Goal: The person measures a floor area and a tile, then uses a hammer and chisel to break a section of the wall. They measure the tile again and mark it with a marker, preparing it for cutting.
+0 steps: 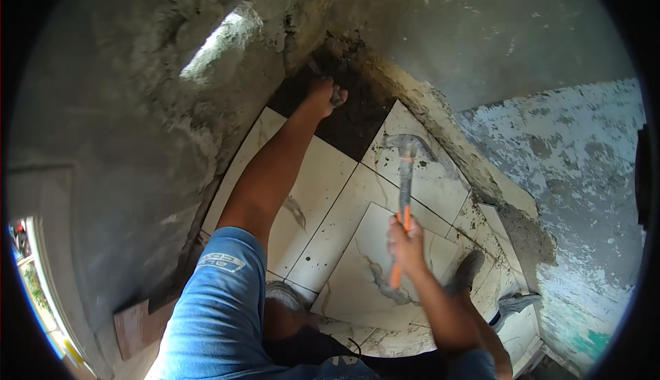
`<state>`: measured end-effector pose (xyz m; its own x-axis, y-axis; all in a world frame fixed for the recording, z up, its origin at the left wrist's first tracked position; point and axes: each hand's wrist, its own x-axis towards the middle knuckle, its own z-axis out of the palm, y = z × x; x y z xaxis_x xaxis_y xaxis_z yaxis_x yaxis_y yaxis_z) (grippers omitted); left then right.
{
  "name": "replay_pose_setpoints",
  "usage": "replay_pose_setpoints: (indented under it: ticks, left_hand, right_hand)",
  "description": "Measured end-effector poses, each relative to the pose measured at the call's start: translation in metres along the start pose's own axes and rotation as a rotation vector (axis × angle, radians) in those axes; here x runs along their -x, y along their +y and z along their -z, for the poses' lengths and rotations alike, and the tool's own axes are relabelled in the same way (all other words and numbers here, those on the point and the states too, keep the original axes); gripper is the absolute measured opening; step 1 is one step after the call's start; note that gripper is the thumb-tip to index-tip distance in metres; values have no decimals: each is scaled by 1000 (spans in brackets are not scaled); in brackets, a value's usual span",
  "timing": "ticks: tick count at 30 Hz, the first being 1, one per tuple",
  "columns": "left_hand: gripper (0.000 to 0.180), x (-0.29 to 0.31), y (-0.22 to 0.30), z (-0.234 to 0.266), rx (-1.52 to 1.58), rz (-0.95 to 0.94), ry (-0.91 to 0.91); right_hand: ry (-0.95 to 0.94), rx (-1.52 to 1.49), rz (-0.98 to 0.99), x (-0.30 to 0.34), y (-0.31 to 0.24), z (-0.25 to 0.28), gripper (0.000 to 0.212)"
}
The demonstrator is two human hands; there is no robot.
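My left hand point(326, 96) reaches into the far corner, its fingers closed round a short grey metal tool that looks like a chisel point(336, 97). Most of the tool is hidden by the fist. Below it lies a dark patch of bare floor point(357, 122), bordered by cream marbled tiles point(318, 167). My right hand point(407, 241) grips a claw hammer point(406, 174) by its orange and black handle. The hammer's worn grey head points away from me, over the tiles to the right of the dark patch.
A loose marbled tile point(354, 270) lies askew over the laid ones. Rough grey walls point(234, 112) meet at the corner, their lower edges broken. Crumbs of debris dot the floor. A grey object point(517, 303) lies by the right wall, and reddish-brown boards point(141, 326) stand at lower left.
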<state>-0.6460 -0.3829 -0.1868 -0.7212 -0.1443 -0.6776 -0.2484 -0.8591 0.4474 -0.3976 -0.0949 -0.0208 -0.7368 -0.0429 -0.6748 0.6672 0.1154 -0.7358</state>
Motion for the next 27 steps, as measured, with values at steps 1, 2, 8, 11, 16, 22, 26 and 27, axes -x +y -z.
replay_pose_setpoints:
  ticks: [1, 2, 8, 11, 16, 22, 26, 27]
  left_hand:
    - [17, -12, -3, 1, -34, 9, -2]
    - [18, -21, -2, -2, -72, 10, -7]
    - [34, -56, 14, -6, -485, -55, 15]
    - [40, -59, 13, -13, -455, -89, 8]
    - [36, -60, 6, -22, -299, -203, 83]
    - [36, -48, 8, -44, -192, -160, 87]
    - [36, -57, 19, -36, -151, -174, 111]
    - [36, -56, 20, -33, -118, -167, 128]
  right_hand:
    - [16, -71, -20, -6, 8, -19, 13]
    - [24, -123, -3, -16, 12, -36, 13]
    - [42, -290, 68, -57, -7, -104, 15]
    - [29, -300, 117, -79, -18, -118, 16]
    - [37, -330, 234, -104, -36, -147, 21]
    - [116, -402, 236, -139, -32, -173, 19]
    - [-1, -184, 131, -144, -52, -158, 19]
    - [-19, -240, 202, -132, -58, -158, 17]
